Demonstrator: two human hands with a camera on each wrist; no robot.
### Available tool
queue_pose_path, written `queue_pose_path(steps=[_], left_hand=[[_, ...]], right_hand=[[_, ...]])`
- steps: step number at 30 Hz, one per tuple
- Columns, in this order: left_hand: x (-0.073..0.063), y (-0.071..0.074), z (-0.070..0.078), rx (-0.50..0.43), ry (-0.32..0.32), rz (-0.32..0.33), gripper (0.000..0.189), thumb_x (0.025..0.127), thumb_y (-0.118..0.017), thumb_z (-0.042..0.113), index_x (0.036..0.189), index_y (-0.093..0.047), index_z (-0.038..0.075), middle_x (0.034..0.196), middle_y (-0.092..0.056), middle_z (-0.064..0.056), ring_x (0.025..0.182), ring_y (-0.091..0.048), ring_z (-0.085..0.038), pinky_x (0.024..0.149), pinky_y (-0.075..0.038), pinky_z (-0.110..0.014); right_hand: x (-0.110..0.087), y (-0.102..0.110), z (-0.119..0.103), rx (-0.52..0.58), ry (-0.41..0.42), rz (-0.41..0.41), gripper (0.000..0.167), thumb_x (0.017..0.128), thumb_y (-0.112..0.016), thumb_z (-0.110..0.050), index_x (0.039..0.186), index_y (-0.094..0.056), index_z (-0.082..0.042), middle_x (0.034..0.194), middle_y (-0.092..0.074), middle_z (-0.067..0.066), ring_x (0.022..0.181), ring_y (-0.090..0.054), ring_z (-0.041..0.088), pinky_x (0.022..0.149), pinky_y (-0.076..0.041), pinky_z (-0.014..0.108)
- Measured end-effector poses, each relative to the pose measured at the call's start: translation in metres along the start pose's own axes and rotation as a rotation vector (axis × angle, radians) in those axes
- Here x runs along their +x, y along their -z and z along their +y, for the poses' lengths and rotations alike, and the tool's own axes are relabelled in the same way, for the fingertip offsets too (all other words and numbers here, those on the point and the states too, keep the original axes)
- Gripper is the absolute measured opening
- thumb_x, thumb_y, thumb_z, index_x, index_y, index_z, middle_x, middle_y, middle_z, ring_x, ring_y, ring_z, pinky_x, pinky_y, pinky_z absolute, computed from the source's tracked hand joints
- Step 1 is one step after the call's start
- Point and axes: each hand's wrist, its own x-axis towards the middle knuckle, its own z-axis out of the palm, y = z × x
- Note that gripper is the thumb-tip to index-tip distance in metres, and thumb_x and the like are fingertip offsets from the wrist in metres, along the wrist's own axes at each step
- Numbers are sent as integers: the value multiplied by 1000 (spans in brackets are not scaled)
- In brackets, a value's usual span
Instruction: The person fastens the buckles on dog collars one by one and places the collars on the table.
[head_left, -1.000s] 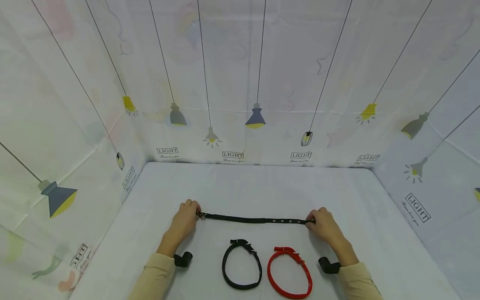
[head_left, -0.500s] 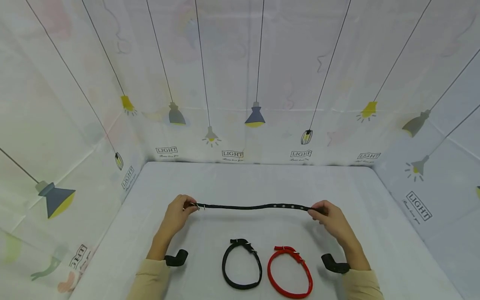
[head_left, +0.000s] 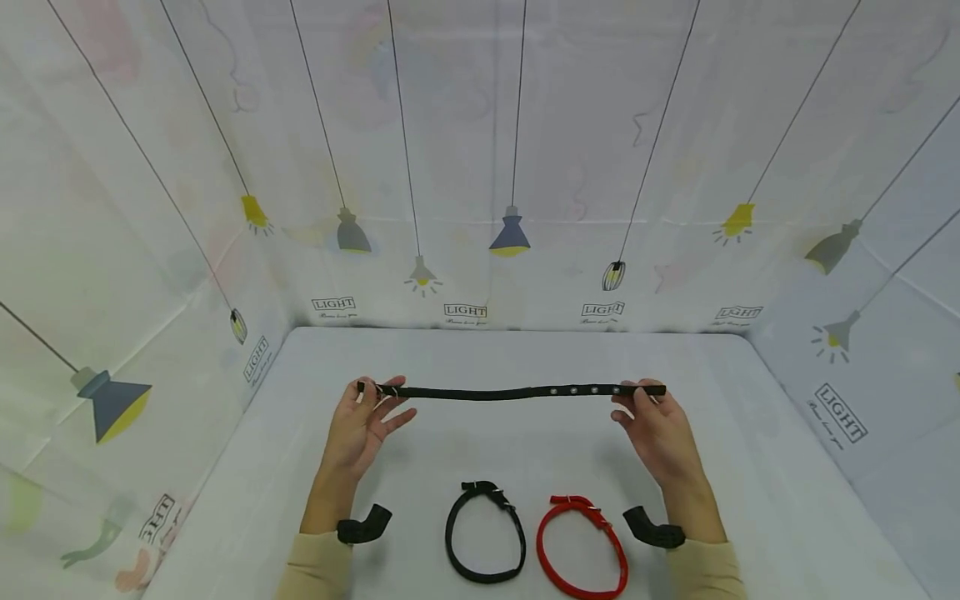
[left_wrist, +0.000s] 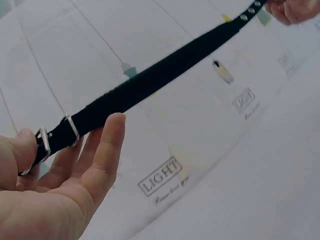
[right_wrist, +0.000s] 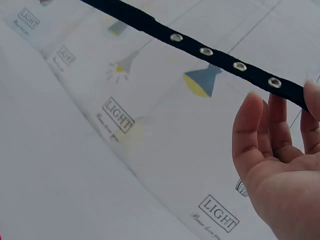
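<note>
Left hand (head_left: 360, 432) and right hand (head_left: 662, 432), apart, pinch a black strap (head_left: 480, 395) near its ends

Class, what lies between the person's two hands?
In the head view, a black strap runs from the left hand to the right hand, pinched near both ends.
</note>
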Motion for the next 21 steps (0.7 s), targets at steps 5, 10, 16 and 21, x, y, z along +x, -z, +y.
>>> queue_pose_path(steps=[5,10,16,21], left_hand=[[1,-28,0,-206,2,24,15,108,-36,31,110,-43,18,115,-66,-5,113,-68,-21,93,-56,-37],[7,-52,-5,-288,-34,178,17,106,-41,34,113,-43,19,99,-64,0,96,-66,-15,80,-52,-23],[8,-75,-16,-185,-62,382,32,102,-49,43,123,-41,20,103,-55,-1,91,-63,-15,74,-48,-21],[1,-87,-24,-40,-121,436,38,104,-47,45,131,-43,18,108,-53,-2,91,-66,-17,68,-43,-21]], right_hand=[[6,-14,-2,279,52,-66,29,110,-21,-8,117,-48,-8,128,-62,12,120,-63,24,94,-57,35],[10,-29,-6,338,99,1,24,110,-26,-11,118,-48,-8,118,-66,12,112,-66,25,93,-57,31],[19,-47,-8,235,119,193,18,108,-41,-9,122,-51,-6,104,-67,9,98,-66,20,84,-56,25],[21,-62,-10,-55,31,337,26,105,-53,-16,129,-52,-7,98,-65,2,92,-62,15,83,-52,23]])
